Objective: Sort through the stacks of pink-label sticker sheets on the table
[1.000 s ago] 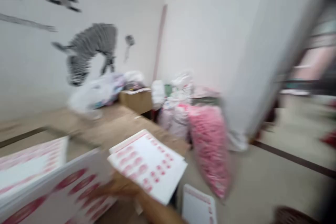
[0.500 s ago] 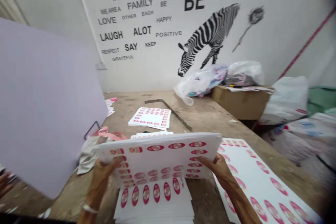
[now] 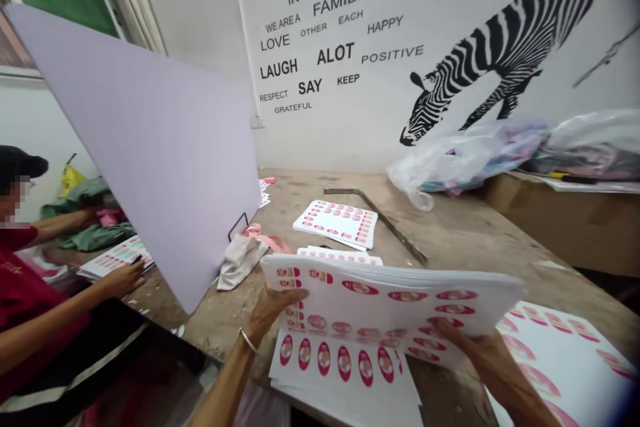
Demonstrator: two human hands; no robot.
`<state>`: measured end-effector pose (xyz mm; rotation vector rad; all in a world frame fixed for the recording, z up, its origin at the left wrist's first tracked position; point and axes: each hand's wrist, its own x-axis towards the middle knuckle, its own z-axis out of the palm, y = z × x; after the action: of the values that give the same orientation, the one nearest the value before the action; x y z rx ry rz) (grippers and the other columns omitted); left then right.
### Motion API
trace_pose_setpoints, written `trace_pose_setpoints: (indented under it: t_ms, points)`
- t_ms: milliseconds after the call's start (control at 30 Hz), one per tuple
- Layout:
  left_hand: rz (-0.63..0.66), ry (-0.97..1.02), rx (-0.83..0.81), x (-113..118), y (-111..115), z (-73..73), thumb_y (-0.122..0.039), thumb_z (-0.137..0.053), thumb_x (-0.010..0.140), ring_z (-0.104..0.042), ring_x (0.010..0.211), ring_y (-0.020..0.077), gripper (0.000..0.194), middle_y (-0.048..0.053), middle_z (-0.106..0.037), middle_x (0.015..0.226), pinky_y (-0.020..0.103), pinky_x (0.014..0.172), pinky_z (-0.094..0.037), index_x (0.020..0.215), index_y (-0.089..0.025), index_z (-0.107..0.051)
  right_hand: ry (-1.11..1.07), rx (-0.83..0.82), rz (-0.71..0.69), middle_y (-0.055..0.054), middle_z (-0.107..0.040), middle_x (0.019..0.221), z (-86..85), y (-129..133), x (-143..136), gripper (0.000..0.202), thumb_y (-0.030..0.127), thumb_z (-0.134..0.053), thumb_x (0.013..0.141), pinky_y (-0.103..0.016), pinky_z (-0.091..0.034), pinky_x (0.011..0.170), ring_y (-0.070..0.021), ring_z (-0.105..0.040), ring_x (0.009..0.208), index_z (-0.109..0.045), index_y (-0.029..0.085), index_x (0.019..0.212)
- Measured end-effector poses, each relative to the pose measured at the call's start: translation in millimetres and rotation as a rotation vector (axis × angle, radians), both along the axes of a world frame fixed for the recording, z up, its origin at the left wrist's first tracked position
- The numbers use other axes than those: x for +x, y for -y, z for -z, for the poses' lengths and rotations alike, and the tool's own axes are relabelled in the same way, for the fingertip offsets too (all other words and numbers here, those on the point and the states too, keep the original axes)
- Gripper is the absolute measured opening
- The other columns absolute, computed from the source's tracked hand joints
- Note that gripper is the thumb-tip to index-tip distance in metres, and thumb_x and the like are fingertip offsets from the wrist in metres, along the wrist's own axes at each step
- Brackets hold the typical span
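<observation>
Above a scarred wooden workbench (image 3: 450, 240), a person's left hand (image 3: 273, 310) and right hand (image 3: 463, 340) each closed on an end of a thick stack of sticker sheets (image 3: 390, 300), fingers curled under its edges, holding it just over a second pile (image 3: 345, 373) lying directly beneath the hands. Beyond the hands lay a smaller bundle (image 3: 336, 222) and a metal bar (image 3: 385, 223); to the left, past a leaning lilac board (image 3: 145, 140), a co-worker's hand (image 3: 123, 278) rested near more sheets. The stack sagged at the middle, so a loosened grip could have let sheets slide and fan across the bench.
</observation>
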<state>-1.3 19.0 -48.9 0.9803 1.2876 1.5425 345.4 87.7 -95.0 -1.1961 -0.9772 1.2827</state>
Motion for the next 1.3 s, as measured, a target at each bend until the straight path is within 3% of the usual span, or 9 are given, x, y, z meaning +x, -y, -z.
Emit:
trace_pose_setpoints:
  t_ms: [267,433,533,633,733,800,933,1033,1300]
  points:
    - [-0.132,0.021,0.2,-8.0,-17.3,-21.4,-0.028,-0.089,0.056,-0.07,0.072,0.021,0.038,0.005,-0.076,0.086,0.034,0.068,-0.061,0.088,-0.015,-0.073,-0.094,0.272,0.039,-0.008,-0.073,0.099,-38.6,-4.3,-24.6,0.053,0.035,-0.094,0.055,-0.044,-0.064,0.076,-0.032,-0.07,0.087,-0.072,0.018,0.101]
    - [-0.147,-0.07,0.143,-9.5,-24.9,-9.5,-0.031,-0.088,0.056,-0.066,0.064,0.0175,0.038,0.005,-0.073,0.077,0.029,0.06,-0.057,0.082,-0.011,-0.068,-0.063,0.135,0.021,-0.011,-0.074,0.084,-22.3,-11.3,-25.5,0.052,0.04,-0.096,0.043,-0.047,-0.064,0.065,-0.0331,-0.07,0.073,-0.075,0.015,0.084]
    - [-0.283,-0.128,0.266,0.5,-22.9,-15.1,-0.038,-0.082,0.067,-0.063,0.066,0.0146,0.039,0.003,-0.069,0.079,0.025,0.061,-0.053,0.092,-0.014,-0.065,-0.001,0.126,0.043,-0.011,-0.074,0.079,-17.4,-13.9,-25.8,0.052,0.044,-0.095,0.041,-0.045,-0.064,0.06,-0.033,-0.069,0.069,-0.075,0.014,0.078]
    - [-0.541,-0.2,0.385,16.3,-25.1,-36.2,-0.046,-0.075,0.074,-0.062,0.074,0.0147,0.041,0.003,-0.066,0.084,0.024,0.066,-0.05,0.099,-0.016,-0.063,0.047,0.139,0.135,-0.01,-0.072,0.075,-23.8,-17.2,-27.4,0.057,0.048,-0.094,0.041,-0.041,-0.062,0.055,-0.0317,-0.068,0.068,-0.073,0.013,0.08]
    - [-0.816,-0.299,0.383,30.6,-31.7,-54.9,-0.049,-0.071,0.075,-0.061,0.077,0.0165,0.039,0.004,-0.066,0.086,0.026,0.068,-0.048,0.091,-0.015,-0.063,0.07,0.168,0.259,-0.008,-0.071,0.073,-38.1,-15.4,-31.9,0.065,0.055,-0.092,0.041,-0.035,-0.058,0.049,-0.0292,-0.066,0.065,-0.07,0.013,0.086]
    - [-0.921,-0.331,0.36,37.0,-36.0,-60.5,-0.049,-0.069,0.076,-0.06,0.073,0.0164,0.035,0.003,-0.065,0.083,0.026,0.066,-0.047,0.087,-0.016,-0.062,0.062,0.265,0.357,-0.008,-0.07,0.079,-52.7,-9.6,-38.0,0.07,0.062,-0.087,0.049,-0.033,-0.055,0.051,-0.0266,-0.065,0.067,-0.067,0.015,0.097]
    - [-0.991,-0.313,0.353,41.3,-44.8,-60.9,-0.045,-0.063,0.08,-0.057,0.066,0.0163,0.028,-0.001,-0.062,0.07,0.027,0.065,-0.045,0.085,-0.018,-0.061,0.109,0.496,0.592,-0.008,-0.068,0.092,-87.6,-0.3,-57.4,0.06,0.062,-0.076,0.071,-0.033,-0.052,0.069,-0.0247,-0.064,0.082,-0.062,0.018,0.11]
    - [-1.063,-0.316,0.361,38.0,-55.7,-60.3,-0.041,-0.062,0.077,-0.057,0.072,0.0183,0.023,0.0,-0.062,0.071,0.03,0.071,-0.043,0.076,-0.019,-0.061,0.202,0.543,0.759,-0.004,-0.063,0.079,-103.6,-8.1,-68.5,0.043,0.051,-0.074,0.074,-0.032,-0.047,0.069,-0.0211,-0.06,0.071,-0.064,0.017,0.099]
    - [-1.124,-0.35,0.355,25.9,-86.6,-61.5,-0.033,-0.06,0.073,-0.05,0.068,0.0173,0.015,-0.002,-0.055,0.066,0.03,0.07,-0.039,0.07,-0.019,-0.06,0.229,0.601,0.783,-0.001,-0.06,0.072,-105.7,-51.6,-67.9,0.036,0.032,-0.062,0.065,-0.033,-0.044,0.068,-0.0199,-0.055,0.063,-0.065,0.015,0.097]
